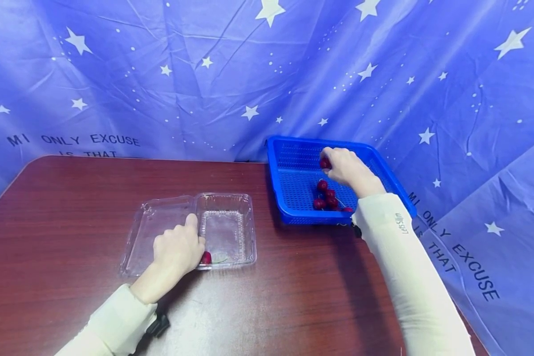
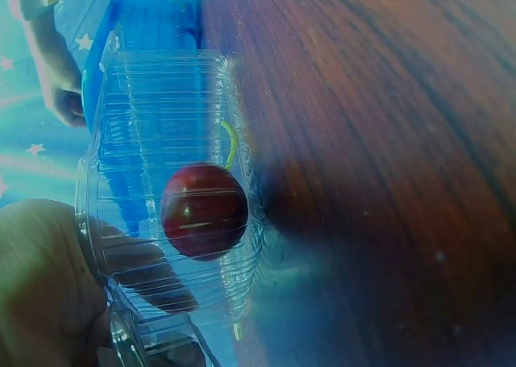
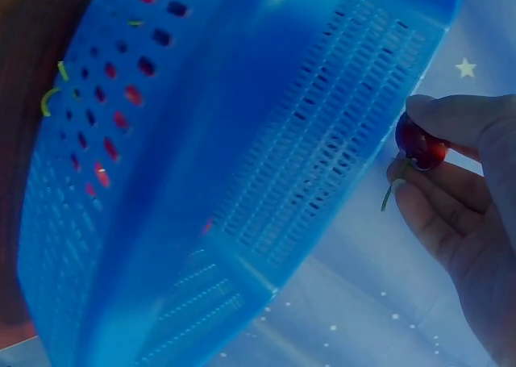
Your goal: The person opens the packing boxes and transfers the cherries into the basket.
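Between thumb and fingers, my right hand (image 1: 348, 169) pinches a dark red cherry (image 3: 421, 144) with a green stem, above the blue basket (image 1: 274, 185). Several more cherries (image 1: 331, 195) lie in the basket's near part. To the left, a clear plastic clamshell box (image 1: 254, 232) sits on the table with its lid (image 1: 149, 217) folded out flat. My left hand (image 1: 176, 248) grips the box along its hinge side, fingers showing over the wall in the left wrist view. One cherry (image 2: 205, 211) with a green stem lies inside the box near that hand.
The dark red wooden table (image 1: 267, 306) carries both containers. A blue curtain (image 1: 231, 79) with white stars hangs behind the table and down its right side, close to the basket.
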`<action>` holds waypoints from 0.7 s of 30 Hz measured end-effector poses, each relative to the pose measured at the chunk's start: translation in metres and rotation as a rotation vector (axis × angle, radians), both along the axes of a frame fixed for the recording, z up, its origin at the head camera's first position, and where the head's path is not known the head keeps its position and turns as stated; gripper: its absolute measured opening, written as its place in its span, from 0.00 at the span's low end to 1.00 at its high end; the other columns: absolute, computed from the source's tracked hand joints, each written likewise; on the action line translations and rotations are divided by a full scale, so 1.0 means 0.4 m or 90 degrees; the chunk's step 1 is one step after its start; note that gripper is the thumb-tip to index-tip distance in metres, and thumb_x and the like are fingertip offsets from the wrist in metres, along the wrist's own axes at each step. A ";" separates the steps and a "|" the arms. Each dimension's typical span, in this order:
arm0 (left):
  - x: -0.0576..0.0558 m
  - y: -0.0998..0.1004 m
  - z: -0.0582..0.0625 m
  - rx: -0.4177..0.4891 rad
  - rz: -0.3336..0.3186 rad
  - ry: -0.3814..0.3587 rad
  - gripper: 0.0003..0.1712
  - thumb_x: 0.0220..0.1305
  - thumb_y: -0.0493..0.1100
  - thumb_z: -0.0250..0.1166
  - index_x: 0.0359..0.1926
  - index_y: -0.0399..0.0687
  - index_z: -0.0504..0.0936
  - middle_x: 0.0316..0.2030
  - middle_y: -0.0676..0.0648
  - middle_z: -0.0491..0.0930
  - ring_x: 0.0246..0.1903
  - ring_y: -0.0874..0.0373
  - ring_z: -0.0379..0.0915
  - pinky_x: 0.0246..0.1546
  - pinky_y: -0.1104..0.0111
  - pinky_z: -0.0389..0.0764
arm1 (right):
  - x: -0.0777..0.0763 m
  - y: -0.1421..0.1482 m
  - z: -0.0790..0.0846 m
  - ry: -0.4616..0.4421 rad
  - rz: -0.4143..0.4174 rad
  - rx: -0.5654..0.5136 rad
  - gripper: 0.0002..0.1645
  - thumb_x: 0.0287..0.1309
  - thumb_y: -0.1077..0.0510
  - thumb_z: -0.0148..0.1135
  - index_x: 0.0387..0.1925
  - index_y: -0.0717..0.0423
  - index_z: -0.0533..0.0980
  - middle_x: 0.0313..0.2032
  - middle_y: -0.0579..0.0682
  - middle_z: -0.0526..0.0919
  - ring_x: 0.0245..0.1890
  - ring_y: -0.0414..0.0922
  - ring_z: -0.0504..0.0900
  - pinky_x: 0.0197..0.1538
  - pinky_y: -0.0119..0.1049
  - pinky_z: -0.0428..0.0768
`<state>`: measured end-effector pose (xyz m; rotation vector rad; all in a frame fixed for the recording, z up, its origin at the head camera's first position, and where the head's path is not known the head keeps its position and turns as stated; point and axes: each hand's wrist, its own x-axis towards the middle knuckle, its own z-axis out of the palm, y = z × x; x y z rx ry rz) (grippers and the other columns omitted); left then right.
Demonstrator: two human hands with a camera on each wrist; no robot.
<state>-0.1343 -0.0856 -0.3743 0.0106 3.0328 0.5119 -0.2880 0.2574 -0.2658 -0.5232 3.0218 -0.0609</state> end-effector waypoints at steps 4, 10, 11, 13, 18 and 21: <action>0.000 0.000 -0.002 0.002 0.000 0.002 0.15 0.61 0.46 0.57 0.36 0.38 0.65 0.24 0.31 0.81 0.24 0.34 0.79 0.18 0.48 0.74 | -0.002 0.012 -0.018 -0.005 -0.003 0.011 0.18 0.58 0.65 0.60 0.50 0.66 0.72 0.44 0.67 0.82 0.44 0.61 0.80 0.49 0.59 0.77; -0.001 -0.001 -0.003 0.002 0.003 0.000 0.15 0.61 0.46 0.57 0.35 0.38 0.65 0.24 0.31 0.82 0.24 0.34 0.79 0.18 0.48 0.74 | -0.001 0.020 -0.042 -0.015 -0.018 0.039 0.17 0.57 0.63 0.60 0.48 0.62 0.73 0.42 0.65 0.83 0.43 0.61 0.79 0.47 0.60 0.77; 0.000 -0.001 -0.003 0.002 0.003 0.000 0.15 0.61 0.46 0.57 0.35 0.38 0.65 0.24 0.31 0.82 0.24 0.34 0.79 0.19 0.48 0.74 | 0.000 0.021 -0.045 -0.020 -0.021 0.043 0.17 0.57 0.63 0.60 0.49 0.62 0.73 0.42 0.65 0.82 0.44 0.61 0.79 0.47 0.60 0.77; 0.000 -0.001 -0.002 0.001 0.003 -0.006 0.15 0.61 0.46 0.57 0.36 0.39 0.65 0.24 0.31 0.82 0.24 0.34 0.79 0.19 0.48 0.75 | 0.001 0.021 -0.050 -0.027 -0.024 0.051 0.19 0.57 0.62 0.60 0.50 0.62 0.72 0.44 0.65 0.82 0.44 0.61 0.79 0.48 0.60 0.77; 0.002 0.000 -0.001 0.001 0.002 -0.005 0.15 0.61 0.46 0.56 0.36 0.38 0.65 0.24 0.32 0.82 0.24 0.34 0.79 0.19 0.48 0.75 | 0.004 0.025 -0.063 -0.044 -0.023 0.052 0.21 0.58 0.61 0.61 0.52 0.64 0.72 0.45 0.66 0.81 0.46 0.61 0.78 0.49 0.60 0.77; 0.002 0.000 -0.001 0.002 0.002 0.001 0.14 0.61 0.46 0.56 0.36 0.38 0.66 0.24 0.32 0.82 0.24 0.34 0.79 0.19 0.48 0.75 | 0.003 0.031 -0.072 -0.045 -0.016 0.043 0.19 0.59 0.61 0.61 0.51 0.64 0.72 0.45 0.66 0.81 0.45 0.61 0.78 0.50 0.59 0.77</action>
